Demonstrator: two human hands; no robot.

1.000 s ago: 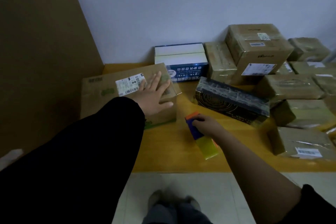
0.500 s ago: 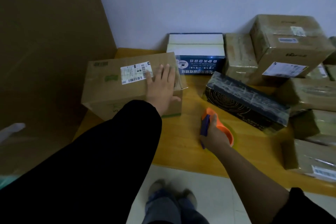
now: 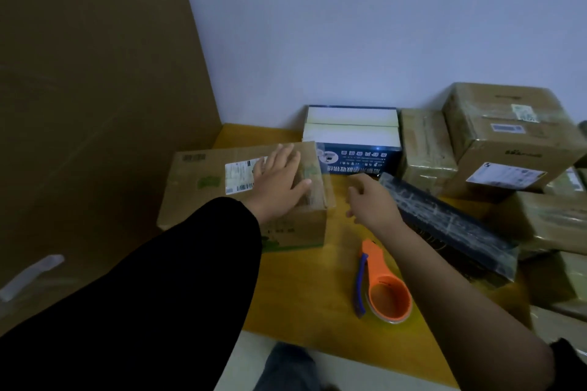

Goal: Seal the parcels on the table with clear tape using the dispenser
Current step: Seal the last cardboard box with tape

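While the left hand (image 3: 279,182) lies flat, fingers straight, on the brown box (image 3: 193,197) by its barcode label (image 3: 239,176), the right hand (image 3: 371,200) hovers beside the box's end, fingers loosely curled, empty. Orange tape dispenser (image 3: 381,284) lies on the table (image 3: 305,292) near its front edge; label print unreadable.

Label (image 3: 239,178) text illegible, partly under left hand (image 3: 279,181).

Orange, blue-handled tape dispenser (image 3: 382,282) on its side — near the brown, white-labelled parcel (image 3: 203,197)
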